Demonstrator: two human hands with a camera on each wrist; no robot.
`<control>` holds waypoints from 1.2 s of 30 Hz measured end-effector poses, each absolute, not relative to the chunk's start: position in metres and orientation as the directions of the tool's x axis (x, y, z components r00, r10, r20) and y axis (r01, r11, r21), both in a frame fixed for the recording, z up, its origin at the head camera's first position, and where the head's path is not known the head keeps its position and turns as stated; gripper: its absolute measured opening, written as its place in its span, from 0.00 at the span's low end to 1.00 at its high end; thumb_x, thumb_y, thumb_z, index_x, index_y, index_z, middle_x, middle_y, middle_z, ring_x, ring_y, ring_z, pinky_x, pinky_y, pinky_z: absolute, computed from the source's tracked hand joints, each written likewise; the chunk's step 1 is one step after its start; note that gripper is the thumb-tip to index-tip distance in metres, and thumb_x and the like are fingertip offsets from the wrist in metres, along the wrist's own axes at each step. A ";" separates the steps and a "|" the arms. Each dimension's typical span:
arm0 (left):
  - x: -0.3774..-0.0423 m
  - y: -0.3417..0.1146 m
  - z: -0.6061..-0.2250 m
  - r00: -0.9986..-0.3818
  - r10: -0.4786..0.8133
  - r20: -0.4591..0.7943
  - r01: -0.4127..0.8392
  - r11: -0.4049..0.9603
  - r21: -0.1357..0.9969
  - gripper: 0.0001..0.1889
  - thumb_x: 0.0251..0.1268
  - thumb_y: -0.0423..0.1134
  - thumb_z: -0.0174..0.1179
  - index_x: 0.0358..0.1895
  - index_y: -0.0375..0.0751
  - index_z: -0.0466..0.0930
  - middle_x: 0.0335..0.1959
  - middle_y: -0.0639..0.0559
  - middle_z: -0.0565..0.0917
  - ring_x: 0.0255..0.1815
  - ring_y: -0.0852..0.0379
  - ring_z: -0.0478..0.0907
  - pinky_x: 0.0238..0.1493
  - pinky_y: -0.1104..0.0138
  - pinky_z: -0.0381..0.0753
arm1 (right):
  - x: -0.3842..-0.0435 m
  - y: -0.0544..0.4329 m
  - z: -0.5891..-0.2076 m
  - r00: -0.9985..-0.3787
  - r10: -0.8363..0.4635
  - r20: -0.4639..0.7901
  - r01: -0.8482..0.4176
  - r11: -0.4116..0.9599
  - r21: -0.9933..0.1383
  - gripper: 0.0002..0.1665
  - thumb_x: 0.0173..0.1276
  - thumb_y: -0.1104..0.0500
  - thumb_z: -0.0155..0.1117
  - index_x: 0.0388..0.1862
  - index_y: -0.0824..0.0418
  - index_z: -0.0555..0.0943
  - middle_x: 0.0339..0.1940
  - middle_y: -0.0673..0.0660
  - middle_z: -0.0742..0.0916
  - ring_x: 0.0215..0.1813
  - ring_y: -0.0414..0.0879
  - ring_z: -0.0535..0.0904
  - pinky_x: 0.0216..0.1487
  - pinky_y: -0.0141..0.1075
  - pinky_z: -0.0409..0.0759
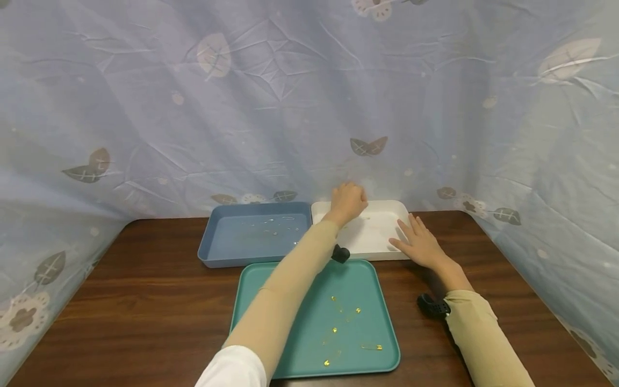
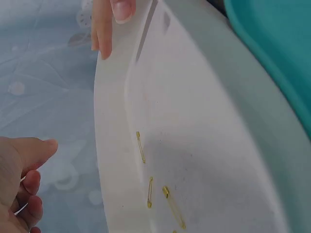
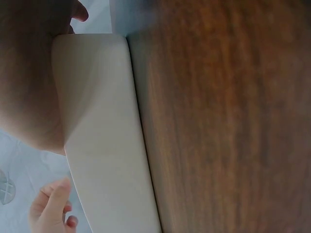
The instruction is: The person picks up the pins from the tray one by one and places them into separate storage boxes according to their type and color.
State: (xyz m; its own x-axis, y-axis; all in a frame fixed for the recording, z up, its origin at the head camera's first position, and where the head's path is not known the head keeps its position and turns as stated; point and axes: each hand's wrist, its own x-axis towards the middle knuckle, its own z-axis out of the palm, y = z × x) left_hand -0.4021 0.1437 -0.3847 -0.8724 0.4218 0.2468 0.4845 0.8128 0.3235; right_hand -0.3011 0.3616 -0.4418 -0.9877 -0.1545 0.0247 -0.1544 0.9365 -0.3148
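Over the back left part of the white tray (image 1: 382, 247), my left hand (image 1: 349, 202) hovers, its fingers loosely curled. From the left wrist view, the thumb of the left hand (image 2: 19, 179) stands apart from the fingers, and I see nothing held. Several gold safety pins (image 2: 173, 208) lie on the white tray's floor below. My right hand (image 1: 419, 243) is spread at that tray's right side, fingers straight over the rim. In the right wrist view, the right hand (image 3: 29, 77) shows dark and close beside the tray wall (image 3: 104, 141).
A green tray (image 1: 382, 322) in front holds several gold safety pins (image 1: 372, 347), partly hidden by my left arm. Left of the white tray stands a blue tray (image 1: 227, 247) with several small pins (image 1: 271, 220). A patterned curtain (image 1: 271, 118) hangs behind the brown table (image 1: 135, 301).
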 end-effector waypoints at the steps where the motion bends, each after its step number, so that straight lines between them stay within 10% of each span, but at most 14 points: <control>1: -0.401 0.143 -0.384 -0.868 0.428 0.250 0.492 0.808 0.324 0.06 0.67 0.46 0.59 0.40 0.51 0.83 0.44 0.57 0.81 0.49 0.56 0.74 0.54 0.61 0.70 | -0.301 0.362 -0.442 -0.988 -0.153 0.025 -0.153 0.937 -0.314 0.47 0.73 0.35 0.47 0.78 0.65 0.53 0.78 0.74 0.48 0.78 0.73 0.41 0.71 0.69 0.46; 36: -0.325 0.072 -0.371 -0.786 0.536 0.308 0.617 0.714 0.331 0.07 0.66 0.46 0.62 0.41 0.50 0.80 0.36 0.54 0.79 0.41 0.56 0.72 0.45 0.61 0.69 | -0.299 0.361 -0.438 -0.986 -0.165 0.012 -0.159 0.929 -0.335 0.47 0.73 0.36 0.48 0.77 0.66 0.53 0.78 0.75 0.47 0.78 0.73 0.40 0.72 0.69 0.44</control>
State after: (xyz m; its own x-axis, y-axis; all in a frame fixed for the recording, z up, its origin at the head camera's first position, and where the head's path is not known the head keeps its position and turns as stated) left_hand -0.3251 0.0722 -0.3712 -0.7862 0.5358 0.3081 0.6165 0.7143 0.3311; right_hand -0.2986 0.3608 -0.4379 -0.9863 -0.1647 0.0115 -0.1591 0.9289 -0.3345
